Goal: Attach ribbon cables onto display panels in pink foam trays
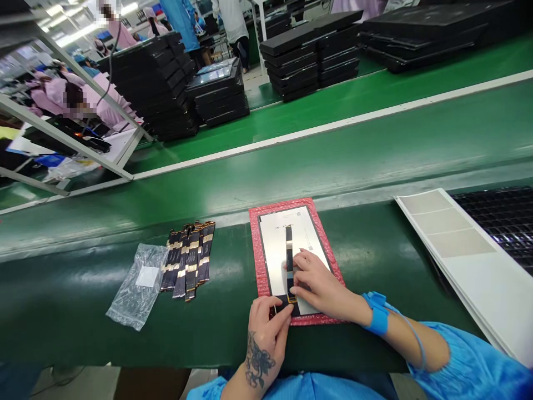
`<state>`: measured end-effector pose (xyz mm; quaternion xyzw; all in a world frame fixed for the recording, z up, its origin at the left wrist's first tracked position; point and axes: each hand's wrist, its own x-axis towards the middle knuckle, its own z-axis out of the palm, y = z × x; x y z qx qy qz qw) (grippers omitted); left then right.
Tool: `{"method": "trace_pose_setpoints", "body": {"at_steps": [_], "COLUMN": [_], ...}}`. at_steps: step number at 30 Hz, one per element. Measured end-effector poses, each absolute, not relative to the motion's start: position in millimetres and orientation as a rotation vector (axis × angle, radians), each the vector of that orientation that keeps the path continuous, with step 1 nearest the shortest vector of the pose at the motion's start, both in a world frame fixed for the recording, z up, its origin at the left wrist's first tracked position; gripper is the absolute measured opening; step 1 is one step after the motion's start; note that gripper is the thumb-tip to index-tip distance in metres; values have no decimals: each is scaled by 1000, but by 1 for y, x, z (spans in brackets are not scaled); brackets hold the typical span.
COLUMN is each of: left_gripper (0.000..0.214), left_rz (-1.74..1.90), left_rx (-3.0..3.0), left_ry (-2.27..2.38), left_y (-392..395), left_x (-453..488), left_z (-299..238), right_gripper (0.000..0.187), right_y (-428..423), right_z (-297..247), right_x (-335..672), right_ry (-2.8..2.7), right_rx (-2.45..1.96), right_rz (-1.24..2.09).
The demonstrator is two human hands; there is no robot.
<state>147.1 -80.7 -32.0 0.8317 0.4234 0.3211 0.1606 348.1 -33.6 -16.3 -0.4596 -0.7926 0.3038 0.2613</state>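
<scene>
A white-backed display panel [277, 230] lies on a pink bubble-wrap sheet [260, 261] on the green bench. Along the panel, a black flex cable [290, 250] with gold bands runs lengthwise, its lower end at the panel's dark bottom strip. My right hand [320, 280], wearing a blue wrist strap, has its thumb and fingers closed at the cable's lower half. At the bottom edge, my left hand [266, 328] has thumb and index finger closed on the panel's dark strip, close to the cable's end. The left fingertips partly cover that strip.
Left of the panel lie several flex cables [191, 258] in a spread bunch, touching a clear plastic bag [139, 286] with a white label. White sheets [470, 261] and a black gridded tray [508, 222] are at right. Black tray stacks [291, 61] stand behind; people work farther back.
</scene>
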Motion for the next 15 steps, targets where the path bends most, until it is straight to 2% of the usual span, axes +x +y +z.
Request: {"method": "trace_pose_setpoints", "body": {"at_steps": [15], "left_gripper": [29], "left_rz": [836], "left_rx": [2552], "left_ry": [1197], "left_y": [-84], "left_x": [147], "left_z": [-29], "right_gripper": [15], "right_y": [-33], "right_z": [-20], "right_x": [347], "right_ry": [-2160], "right_rx": [-1242], "right_rz": [770]}}
